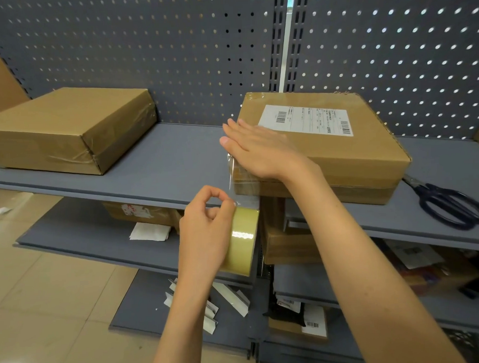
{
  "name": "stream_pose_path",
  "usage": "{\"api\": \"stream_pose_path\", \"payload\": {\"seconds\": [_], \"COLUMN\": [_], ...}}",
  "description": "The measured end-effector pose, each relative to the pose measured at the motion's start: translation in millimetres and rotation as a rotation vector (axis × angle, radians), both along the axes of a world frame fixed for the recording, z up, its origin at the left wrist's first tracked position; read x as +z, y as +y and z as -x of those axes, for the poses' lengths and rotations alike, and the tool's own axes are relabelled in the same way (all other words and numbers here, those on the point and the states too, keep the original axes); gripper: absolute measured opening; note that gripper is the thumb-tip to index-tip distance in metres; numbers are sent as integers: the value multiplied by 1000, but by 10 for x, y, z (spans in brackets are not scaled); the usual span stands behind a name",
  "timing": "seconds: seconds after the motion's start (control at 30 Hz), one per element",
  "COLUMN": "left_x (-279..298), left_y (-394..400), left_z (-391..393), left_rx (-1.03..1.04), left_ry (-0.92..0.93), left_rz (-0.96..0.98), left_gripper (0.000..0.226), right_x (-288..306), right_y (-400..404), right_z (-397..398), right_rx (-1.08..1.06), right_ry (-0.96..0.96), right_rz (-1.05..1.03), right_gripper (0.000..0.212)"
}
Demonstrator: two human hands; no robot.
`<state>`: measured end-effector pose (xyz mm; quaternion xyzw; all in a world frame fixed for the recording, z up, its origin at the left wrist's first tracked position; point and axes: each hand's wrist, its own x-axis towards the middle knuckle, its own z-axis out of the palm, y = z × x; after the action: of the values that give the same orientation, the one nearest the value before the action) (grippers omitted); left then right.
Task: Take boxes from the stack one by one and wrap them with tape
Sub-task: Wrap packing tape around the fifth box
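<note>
Boxes first: the labelled box sits on the grey shelf. Flat fingers of the right hand press its top near the left corner. The left hand curls around the tape roll just below, with clear tape stretching up to the box. Another box lies well apart on the left. Scissors rest on the right.

Dark-handled scissors at right of frame, flat on the grey upper shelf. Grey perforated back panel across the top. On the lower shelf at centre left, a white folded paper. Near bottom centre, white folded card strips scattered on the bottom shelf. Beige tiled floor at lower left, with a small white scrap near the left edge.
</note>
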<state>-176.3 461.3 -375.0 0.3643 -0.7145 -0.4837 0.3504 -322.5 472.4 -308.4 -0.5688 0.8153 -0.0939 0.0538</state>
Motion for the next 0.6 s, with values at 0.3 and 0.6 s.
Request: {"api": "stream_pose_path", "payload": {"seconds": [0.3,0.6], "left_x": [-39,-26], "left_y": [14,23], "left_z": [11,17], "left_rx": [22,33], "left_ry": [83,111], "left_rz": [-92,-144], "left_gripper": [11,12], "right_x": [-17,-49], "right_y": [-5,14], "right_z": [2,-23], "right_rx": [-2,-52], "right_ry": [8,13], "right_rz": [14,121], "right_gripper": [52,51]}}
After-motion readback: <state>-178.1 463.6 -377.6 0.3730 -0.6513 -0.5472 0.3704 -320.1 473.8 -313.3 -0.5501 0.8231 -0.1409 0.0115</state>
